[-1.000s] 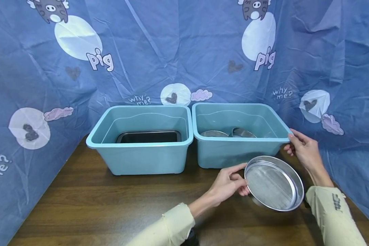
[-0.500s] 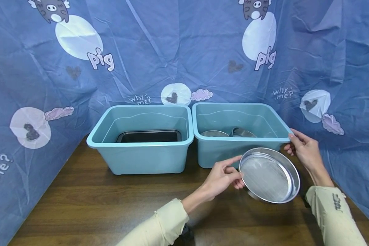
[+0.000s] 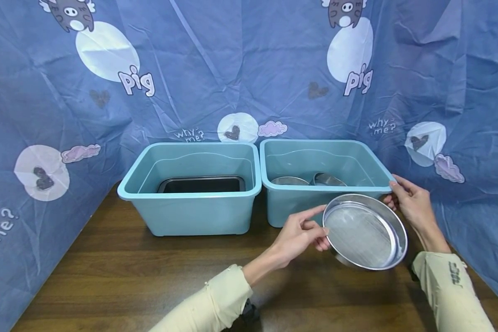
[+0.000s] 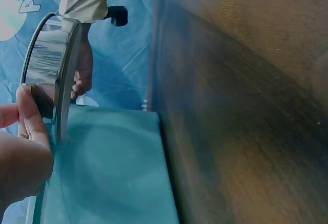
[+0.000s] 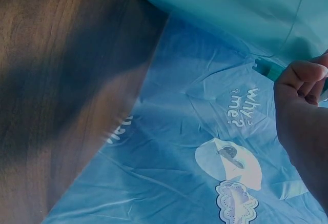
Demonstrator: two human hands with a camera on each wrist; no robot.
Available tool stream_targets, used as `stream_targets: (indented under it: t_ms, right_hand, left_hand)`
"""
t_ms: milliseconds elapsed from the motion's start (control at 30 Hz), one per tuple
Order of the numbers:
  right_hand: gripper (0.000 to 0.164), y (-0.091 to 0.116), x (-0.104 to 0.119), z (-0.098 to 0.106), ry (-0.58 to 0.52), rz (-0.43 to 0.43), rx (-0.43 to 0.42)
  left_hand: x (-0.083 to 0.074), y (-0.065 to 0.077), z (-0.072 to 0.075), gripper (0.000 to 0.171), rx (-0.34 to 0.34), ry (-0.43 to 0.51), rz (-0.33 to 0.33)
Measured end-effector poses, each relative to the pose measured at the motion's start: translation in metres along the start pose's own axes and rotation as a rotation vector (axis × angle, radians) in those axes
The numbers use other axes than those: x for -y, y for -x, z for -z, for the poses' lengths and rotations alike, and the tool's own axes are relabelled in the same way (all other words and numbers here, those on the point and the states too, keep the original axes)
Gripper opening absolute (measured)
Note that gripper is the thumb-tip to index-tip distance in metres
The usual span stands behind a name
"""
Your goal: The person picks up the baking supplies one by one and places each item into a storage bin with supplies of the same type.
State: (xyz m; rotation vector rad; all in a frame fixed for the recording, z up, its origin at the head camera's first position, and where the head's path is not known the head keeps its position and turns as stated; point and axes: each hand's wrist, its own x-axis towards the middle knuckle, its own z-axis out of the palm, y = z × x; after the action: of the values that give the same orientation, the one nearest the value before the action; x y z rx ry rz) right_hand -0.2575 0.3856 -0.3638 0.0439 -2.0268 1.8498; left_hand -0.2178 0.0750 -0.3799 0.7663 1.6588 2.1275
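A round metal sieve with fine mesh hangs tilted above the table, in front of the right teal bin. My left hand pinches its left rim between thumb and fingers. In the left wrist view the sieve shows edge-on, the fingers on its near side. My right hand grips the front right corner of the right bin's rim. The right wrist view has this hand at the bin's edge, fingertips partly out of frame. Inside that bin lie a round metal piece and a metal cup-like piece, both partly hidden.
The left teal bin stands beside the right one, holding a dark rectangular pan. Both stand on a brown wooden table. A blue printed cloth hangs behind and along the sides.
My left hand has raised the sieve slightly, shifting it left and toward the bin, then a little back to the right. My right hand stays on the bin's rim.
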Motion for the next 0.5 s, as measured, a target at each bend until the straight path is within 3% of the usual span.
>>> stream_targets:
  t_ms: [267, 500]
  right_hand:
    - [0.055, 0.000, 0.003, 0.001, 0.091, -0.016, -0.035]
    - [0.056, 0.000, 0.003, 0.004, 0.246, 0.002, -0.044]
  left_hand:
    - [-0.011, -0.002, -0.002, 0.056, -0.001, 0.041, -0.003]
    - [-0.019, -0.006, -0.005, 0.057, -0.018, 0.047, -0.019]
